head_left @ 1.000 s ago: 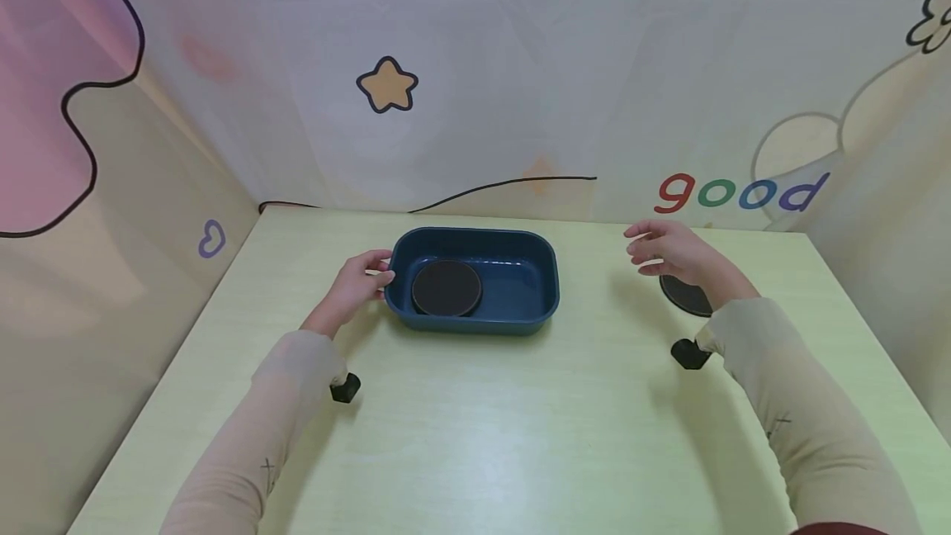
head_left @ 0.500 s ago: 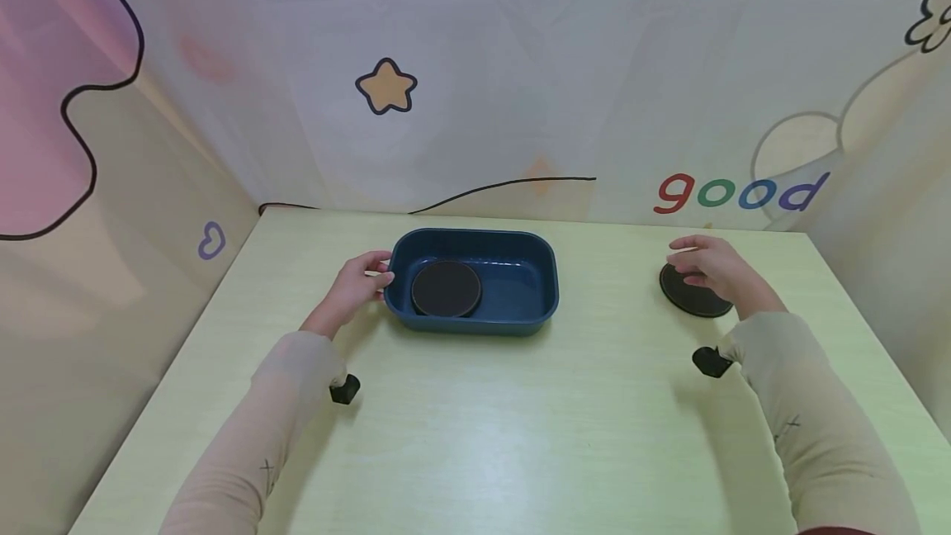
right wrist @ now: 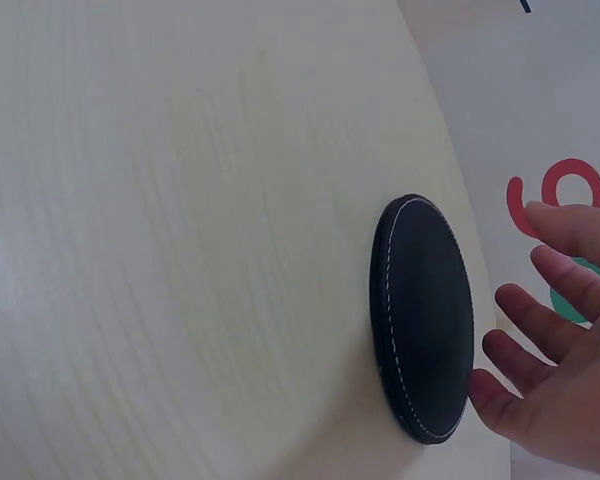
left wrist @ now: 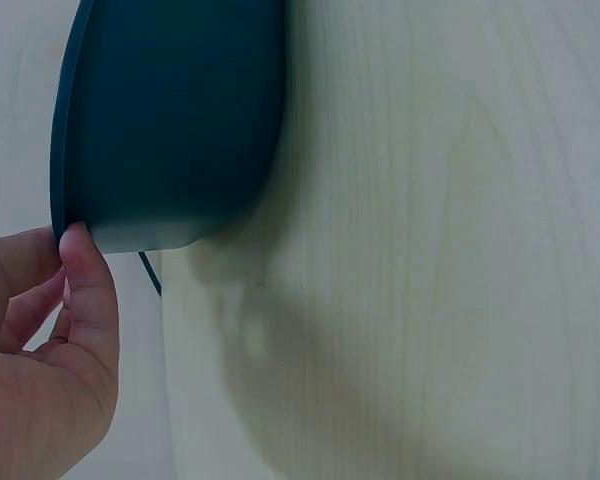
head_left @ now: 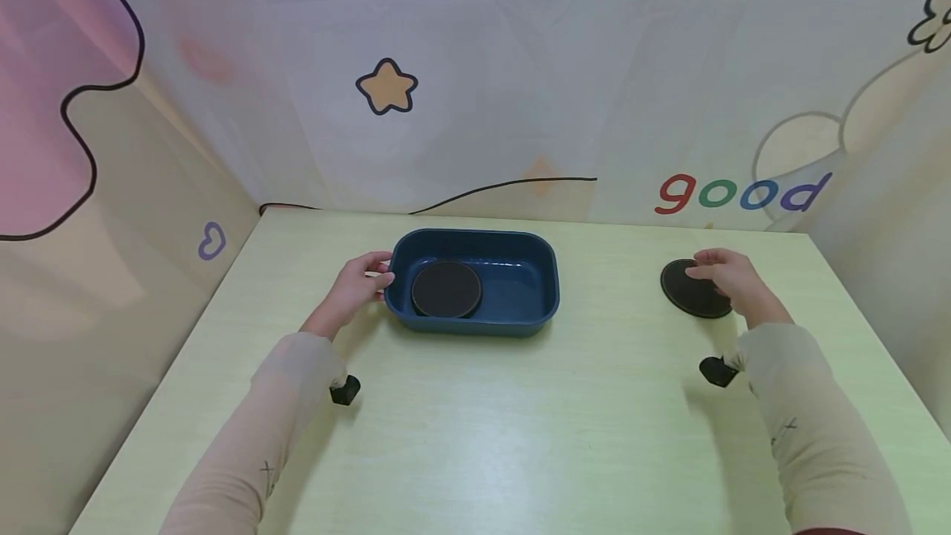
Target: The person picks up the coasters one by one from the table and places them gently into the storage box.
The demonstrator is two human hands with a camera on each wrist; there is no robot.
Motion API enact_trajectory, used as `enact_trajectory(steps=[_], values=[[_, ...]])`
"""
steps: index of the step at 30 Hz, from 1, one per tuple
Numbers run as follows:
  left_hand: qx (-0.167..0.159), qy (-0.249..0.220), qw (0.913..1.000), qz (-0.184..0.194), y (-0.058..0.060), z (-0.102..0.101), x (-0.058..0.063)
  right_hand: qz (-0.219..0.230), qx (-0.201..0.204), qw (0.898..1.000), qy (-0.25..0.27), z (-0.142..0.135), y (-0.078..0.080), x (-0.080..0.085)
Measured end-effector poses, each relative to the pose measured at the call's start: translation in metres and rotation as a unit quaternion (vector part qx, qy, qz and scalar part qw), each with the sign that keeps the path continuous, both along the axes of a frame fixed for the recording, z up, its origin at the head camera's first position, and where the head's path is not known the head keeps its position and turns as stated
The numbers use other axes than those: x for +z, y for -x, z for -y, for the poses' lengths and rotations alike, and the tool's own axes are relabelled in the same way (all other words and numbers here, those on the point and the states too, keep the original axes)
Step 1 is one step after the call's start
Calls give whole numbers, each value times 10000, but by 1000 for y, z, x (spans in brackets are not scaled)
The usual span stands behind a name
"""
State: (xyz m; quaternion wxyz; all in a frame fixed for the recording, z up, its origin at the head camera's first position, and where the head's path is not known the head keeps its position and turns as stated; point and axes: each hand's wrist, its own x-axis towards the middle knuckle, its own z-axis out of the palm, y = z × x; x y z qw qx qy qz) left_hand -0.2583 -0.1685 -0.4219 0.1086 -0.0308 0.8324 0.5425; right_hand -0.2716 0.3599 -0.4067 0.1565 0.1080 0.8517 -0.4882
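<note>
A dark blue rectangular baking dish (head_left: 520, 279) sits on the table, left of centre in the head view. My left hand (head_left: 357, 281) pinches its left end; in the left wrist view the thumb (left wrist: 92, 285) lies against the dish's rim. Inside the dish, toward its left side, lies a round black coaster (head_left: 446, 289). On the right, another round black coaster (head_left: 687, 291) rests on the table, its edge stitched in pale thread. Over its right part hovers my right hand (head_left: 731, 275), fingers spread and loosely bent, with fingertips close to the coaster's edge in the right wrist view.
The pale wood-grain table (head_left: 475, 411) meets a printed cloth backdrop (head_left: 483, 89) behind the dish. More cloth hangs at the left and right sides. A black wrist device (head_left: 717, 371) juts from under the right sleeve, and a similar black device (head_left: 345, 390) from the left.
My right hand has moved right and slightly down in the head view, from beside the right-hand coaster to over it. The left hand and the dish have stayed put.
</note>
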Motion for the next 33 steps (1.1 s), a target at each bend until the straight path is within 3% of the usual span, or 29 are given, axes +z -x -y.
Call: enact_trajectory(steps=[11,26,33], values=[[24,17,10000,2,0,-1,1,-190,421,9954,-837,-13,-2,-18],[5,-26,10000,-6,-1,-1,1,79,391,9927,-1134,-13,-2,-18],[11,-2,10000,20,0,0,1,2,622,9856,-1570,-8,-3,-18]])
